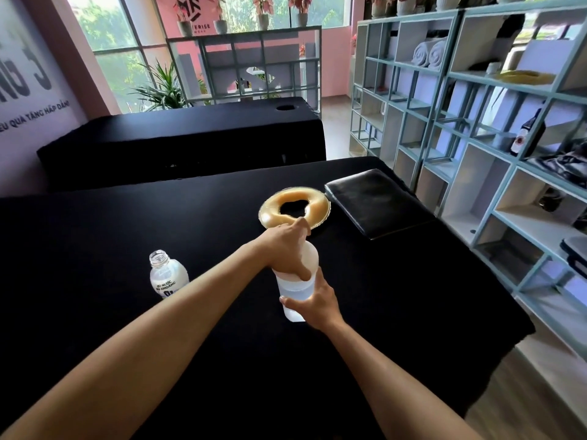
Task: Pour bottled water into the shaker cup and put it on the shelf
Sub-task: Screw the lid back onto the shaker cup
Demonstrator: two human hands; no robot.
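Both grips clenched on shaker cup [297, 285]: left hand [286, 254] top, right hand [316, 301] base; bottle [167, 276] label unreadable.

The left hand [287, 252] is covering the shaker cup's [295, 293] top. The left forearm is hiding the water bottle's [167, 274] base.

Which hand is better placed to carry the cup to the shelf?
Right, probably. The right hand grips the cup body, and the shelf stands on that side. The left hand only covers the cup's top.
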